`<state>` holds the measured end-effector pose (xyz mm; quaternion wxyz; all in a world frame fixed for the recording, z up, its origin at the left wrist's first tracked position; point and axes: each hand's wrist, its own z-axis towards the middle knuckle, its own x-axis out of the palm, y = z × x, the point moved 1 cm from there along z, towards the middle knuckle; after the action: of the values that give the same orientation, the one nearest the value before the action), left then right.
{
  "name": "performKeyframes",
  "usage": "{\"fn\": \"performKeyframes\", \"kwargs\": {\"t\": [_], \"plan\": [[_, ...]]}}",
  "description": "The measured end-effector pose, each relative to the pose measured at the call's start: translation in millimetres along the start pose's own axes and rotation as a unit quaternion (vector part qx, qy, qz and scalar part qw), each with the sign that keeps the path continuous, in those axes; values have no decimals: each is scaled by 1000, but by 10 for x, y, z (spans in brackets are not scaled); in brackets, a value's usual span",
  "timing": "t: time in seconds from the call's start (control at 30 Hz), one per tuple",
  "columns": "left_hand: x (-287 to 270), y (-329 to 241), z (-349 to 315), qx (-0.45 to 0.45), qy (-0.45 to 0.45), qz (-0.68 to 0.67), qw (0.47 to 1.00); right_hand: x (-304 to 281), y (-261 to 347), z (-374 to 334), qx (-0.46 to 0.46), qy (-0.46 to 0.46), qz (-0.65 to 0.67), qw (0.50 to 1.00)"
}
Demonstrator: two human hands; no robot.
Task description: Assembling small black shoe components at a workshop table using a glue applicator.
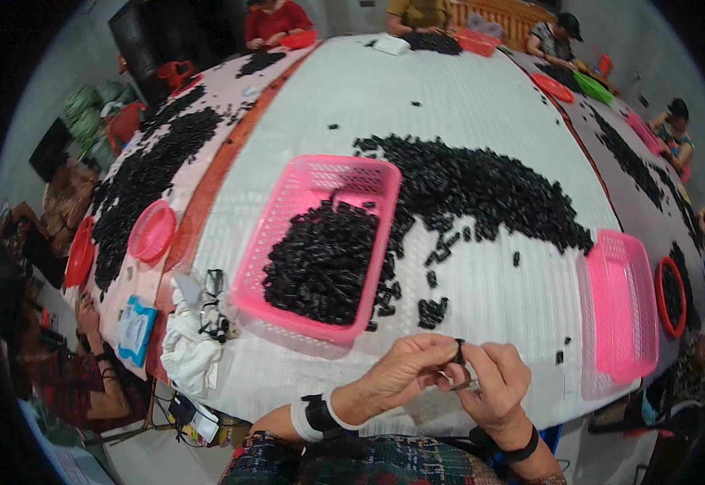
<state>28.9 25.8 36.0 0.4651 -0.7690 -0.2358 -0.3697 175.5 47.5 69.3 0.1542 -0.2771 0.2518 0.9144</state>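
Observation:
My left hand (pixel 405 372) and my right hand (pixel 496 386) meet in front of me above the near edge of the white-covered table. A small black piece (pixel 459 349) stands upright between the fingertips, pinched by my left thumb and finger. My right hand's fingers are closed up against it; a thin, slightly shiny thing shows below them, too small to name. Left of my hands, a pink basket (pixel 253 271) holds many small black pieces (pixel 320 263). A large heap of like pieces (pixel 481 190) spreads beyond, with a small cluster (pixel 432 312) nearer my hands.
An empty pink basket (pixel 623 307) stands at the right, beside a red round tray (pixel 661 299) of black pieces. A white cloth (pixel 191 347), dark-framed glasses (pixel 215 307) and a blue packet (pixel 136 330) lie at the left. Several people sit around the table.

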Motion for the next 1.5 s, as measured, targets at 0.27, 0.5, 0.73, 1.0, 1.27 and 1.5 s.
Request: {"fn": "performKeyframes", "kwargs": {"t": [0.27, 0.5, 0.73, 1.0, 1.27, 1.5], "plan": [[-51, 18, -49, 54, 21, -32, 998, 176, 92, -23, -32, -40, -19, 998], [-14, -53, -95, 34, 43, -30, 998, 55, 187, 86, 58, -17, 28, 998], [6, -60, -105, 7, 117, 10, 993, -137, 83, 176, 340, 152, 366, 853], [-21, -19, -98, -26, 138, -7, 990, -135, 42, 137, 323, 150, 414, 838], [-42, 28, -56, -45, 91, 1, 995, -116, 59, 122, 376, 131, 384, 833], [39, -155, -134, 1, 53, 11, 999, -150, -119, 340, 459, 61, 341, 818]]}}
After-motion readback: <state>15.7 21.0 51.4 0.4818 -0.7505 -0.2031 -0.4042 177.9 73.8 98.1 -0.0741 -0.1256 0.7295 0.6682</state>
